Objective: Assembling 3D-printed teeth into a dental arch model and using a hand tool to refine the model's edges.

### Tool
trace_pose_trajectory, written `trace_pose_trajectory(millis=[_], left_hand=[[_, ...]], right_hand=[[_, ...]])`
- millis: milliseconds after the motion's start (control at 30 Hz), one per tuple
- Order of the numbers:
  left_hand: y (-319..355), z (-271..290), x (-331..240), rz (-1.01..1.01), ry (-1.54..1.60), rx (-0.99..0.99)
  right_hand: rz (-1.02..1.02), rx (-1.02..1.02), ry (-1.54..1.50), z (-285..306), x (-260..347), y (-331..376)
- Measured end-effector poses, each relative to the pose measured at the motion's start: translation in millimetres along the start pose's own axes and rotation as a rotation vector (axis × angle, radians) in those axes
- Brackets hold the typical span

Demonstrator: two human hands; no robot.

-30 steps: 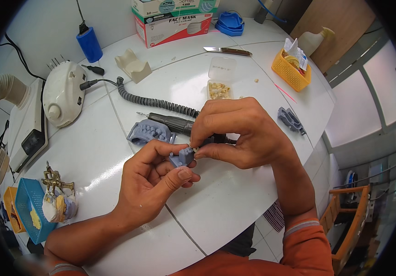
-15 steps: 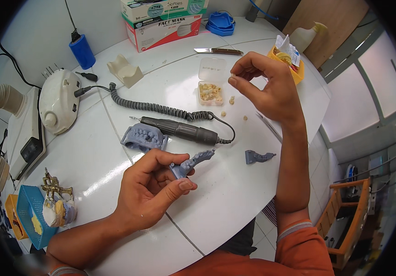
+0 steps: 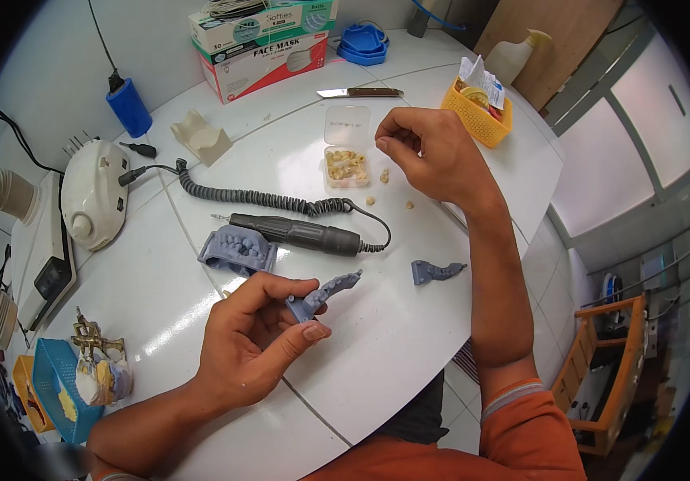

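My left hand [image 3: 252, 345] is closed around a grey-blue partial dental model [image 3: 321, 297], its row of teeth facing up and its narrow end pointing right. Above the table to the right, my right hand [image 3: 433, 154] pinches thumb and index finger together; whatever is between the tips is too small to make out. Just left of those fingers stands a clear lidded box [image 3: 348, 178], its lid raised, filled with small cream-coloured artificial teeth [image 3: 346, 164]. A few loose teeth [image 3: 410, 205] lie beside it. Another grey-blue model piece [image 3: 437, 272] rests at the right.
A black handpiece [image 3: 297, 233] with a coiled cord lies by a full grey-blue dental model [image 3: 236, 250]. Behind are a knife [image 3: 359, 93], mask boxes [image 3: 265, 60] and a yellow basket [image 3: 481, 116]. A white control unit [image 3: 95, 192] and an articulator [image 3: 103, 361] stand left.
The whole view has shifted, so the table things appear further left. My right hand has turned slightly and moved a little closer to the tooth box. My left hand keeps its hold on the model.
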State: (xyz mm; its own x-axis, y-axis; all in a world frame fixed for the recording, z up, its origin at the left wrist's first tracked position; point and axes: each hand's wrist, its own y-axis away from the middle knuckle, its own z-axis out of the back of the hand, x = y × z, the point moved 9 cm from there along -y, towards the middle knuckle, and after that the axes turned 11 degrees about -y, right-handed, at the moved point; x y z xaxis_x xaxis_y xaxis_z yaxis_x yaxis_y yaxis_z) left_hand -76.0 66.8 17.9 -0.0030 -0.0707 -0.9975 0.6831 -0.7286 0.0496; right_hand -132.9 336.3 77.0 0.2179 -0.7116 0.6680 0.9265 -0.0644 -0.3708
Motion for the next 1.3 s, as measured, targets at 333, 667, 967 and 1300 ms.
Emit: trace_pose_trajectory(millis=[333, 667, 967, 1300], left_hand=[[1, 0, 0, -0.016, -0.032, 0.006], [1, 1, 1, -0.009, -0.037, -0.001], [1, -1, 1, -0.008, -0.11, 0.052], [1, -1, 1, -0.012, -0.109, 0.052]], right_hand=[[-0.136, 0.029, 0.067, 3, -12, 1], [0.088, 0.117, -0.078, -23, 2, 1], [0.094, 0.168, -0.019, -30, 7, 3], [0.242, 0.244, -0.047, -49, 25, 9]])
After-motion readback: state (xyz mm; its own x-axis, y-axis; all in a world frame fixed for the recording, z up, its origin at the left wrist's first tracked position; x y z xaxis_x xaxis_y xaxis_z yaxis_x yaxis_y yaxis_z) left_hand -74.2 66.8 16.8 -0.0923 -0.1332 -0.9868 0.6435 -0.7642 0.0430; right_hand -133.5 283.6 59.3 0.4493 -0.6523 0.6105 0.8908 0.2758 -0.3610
